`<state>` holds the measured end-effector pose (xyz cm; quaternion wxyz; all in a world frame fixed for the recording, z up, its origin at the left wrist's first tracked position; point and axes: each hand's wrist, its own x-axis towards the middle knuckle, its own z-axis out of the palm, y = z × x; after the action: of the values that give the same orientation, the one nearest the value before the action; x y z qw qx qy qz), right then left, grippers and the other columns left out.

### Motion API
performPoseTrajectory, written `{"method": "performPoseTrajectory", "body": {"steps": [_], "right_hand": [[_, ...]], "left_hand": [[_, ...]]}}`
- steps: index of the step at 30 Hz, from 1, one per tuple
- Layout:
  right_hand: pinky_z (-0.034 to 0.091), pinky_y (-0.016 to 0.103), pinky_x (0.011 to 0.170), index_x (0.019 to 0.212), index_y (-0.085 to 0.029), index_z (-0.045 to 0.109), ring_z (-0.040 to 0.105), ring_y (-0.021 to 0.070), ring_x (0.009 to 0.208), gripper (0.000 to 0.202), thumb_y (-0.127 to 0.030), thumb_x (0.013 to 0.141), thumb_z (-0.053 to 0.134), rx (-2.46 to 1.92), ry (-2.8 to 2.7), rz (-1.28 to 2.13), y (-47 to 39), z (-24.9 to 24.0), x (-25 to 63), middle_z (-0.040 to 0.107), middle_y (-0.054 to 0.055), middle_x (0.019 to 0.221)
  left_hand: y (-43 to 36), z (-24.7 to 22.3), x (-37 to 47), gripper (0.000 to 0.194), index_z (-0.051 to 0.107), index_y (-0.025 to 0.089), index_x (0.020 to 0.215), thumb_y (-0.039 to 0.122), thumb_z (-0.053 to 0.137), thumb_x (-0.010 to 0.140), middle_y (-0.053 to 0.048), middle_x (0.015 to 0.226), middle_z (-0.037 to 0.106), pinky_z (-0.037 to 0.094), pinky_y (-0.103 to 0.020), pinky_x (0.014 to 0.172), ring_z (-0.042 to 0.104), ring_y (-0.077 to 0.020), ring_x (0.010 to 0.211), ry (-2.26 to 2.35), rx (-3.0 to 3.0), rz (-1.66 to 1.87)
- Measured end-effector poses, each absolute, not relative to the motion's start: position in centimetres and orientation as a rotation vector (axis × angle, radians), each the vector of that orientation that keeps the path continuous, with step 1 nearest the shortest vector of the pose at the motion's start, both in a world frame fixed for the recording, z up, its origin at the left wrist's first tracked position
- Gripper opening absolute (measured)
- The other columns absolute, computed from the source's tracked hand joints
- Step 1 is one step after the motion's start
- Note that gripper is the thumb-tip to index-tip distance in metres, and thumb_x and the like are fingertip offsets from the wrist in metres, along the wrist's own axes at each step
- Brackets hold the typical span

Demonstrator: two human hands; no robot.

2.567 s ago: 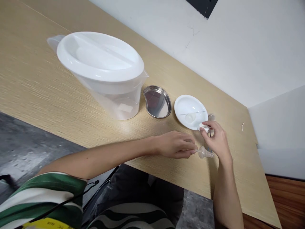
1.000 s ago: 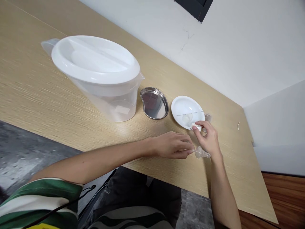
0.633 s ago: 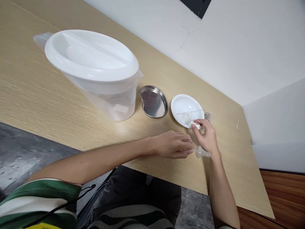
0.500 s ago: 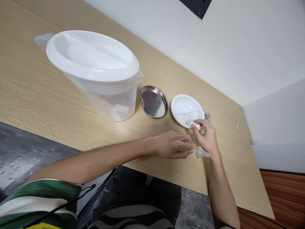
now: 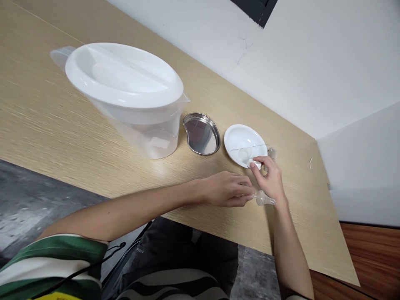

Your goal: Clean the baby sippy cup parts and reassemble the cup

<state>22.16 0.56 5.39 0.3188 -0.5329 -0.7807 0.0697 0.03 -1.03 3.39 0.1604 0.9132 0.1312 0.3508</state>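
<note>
My left hand is closed, fingers pinched on the thin stem of a clear piece with a round bulb and a ribbed, tapering end. That end points right, in front of my right wrist. My right hand pinches a small white wad, like cotton or gauze, at the near rim of a shallow white dish. A thin wire or rod lies across the dish, over a pale translucent round thing. Just behind my right fingers is a greyish, bristly-looking thing, partly hidden.
A shiny metal kidney tray lies left of the dish. Further left stands a large translucent pitcher with a white lid. A short white strip lies at the right. The wooden table ends at a white wall.
The view shifts very slightly. Both hands keep their grips and nearly the same places, with my right hand still at the dish rim.
</note>
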Motion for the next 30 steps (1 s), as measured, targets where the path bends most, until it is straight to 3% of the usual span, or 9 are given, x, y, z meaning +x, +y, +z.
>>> {"method": "performPoseTrajectory", "body": {"steps": [14, 19, 25, 30], "right_hand": [[0.053, 0.040, 0.084, 0.106, -0.021, 0.067, 0.065, 0.0220, 0.091, 0.027, -0.045, 0.096, 0.061, -1.422, -2.049, 0.199, 0.72, 5.27, 22.25, 0.072, 0.006, 0.101], [0.052, 0.043, 0.091, 0.105, -0.022, 0.070, 0.064, 0.0237, 0.105, 0.027, -0.043, 0.100, 0.054, -1.389, -2.079, 0.144, 0.98, 4.84, 22.00, 0.066, 0.009, 0.111], [0.053, 0.040, 0.080, 0.105, -0.023, 0.069, 0.064, 0.0218, 0.093, 0.026, -0.042, 0.101, 0.052, -1.412, -2.083, 0.203, 1.27, 4.51, 21.48, 0.067, 0.007, 0.102], [0.051, 0.041, 0.082, 0.104, -0.022, 0.067, 0.064, 0.0232, 0.095, 0.022, -0.039, 0.099, 0.054, -1.422, -2.058, 0.175, 1.32, 4.48, 21.49, 0.069, 0.007, 0.104]], "left_hand": [[-0.84, 3.32, 0.03, 0.032, 0.069, 0.016, 0.108, 0.031, 0.042, 0.105, -0.008, 0.102, 0.072, 0.046, -0.028, 0.065, 0.068, -0.0163, 0.089, 0.351, 2.568, 1.004], [-0.83, 3.30, 0.10, 0.031, 0.069, 0.017, 0.108, 0.032, 0.042, 0.105, -0.008, 0.103, 0.072, 0.047, -0.028, 0.068, 0.068, -0.0159, 0.089, 0.354, 2.556, 0.982], [-0.80, 3.18, 0.09, 0.028, 0.068, 0.017, 0.108, 0.032, 0.044, 0.105, -0.008, 0.105, 0.072, 0.047, -0.027, 0.068, 0.068, -0.0159, 0.089, 0.349, 2.533, 0.974], [-0.71, 2.92, 0.18, 0.027, 0.067, 0.017, 0.110, 0.032, 0.045, 0.105, -0.009, 0.106, 0.072, 0.051, -0.027, 0.074, 0.069, -0.0161, 0.092, 0.343, 2.502, 0.950]]}}
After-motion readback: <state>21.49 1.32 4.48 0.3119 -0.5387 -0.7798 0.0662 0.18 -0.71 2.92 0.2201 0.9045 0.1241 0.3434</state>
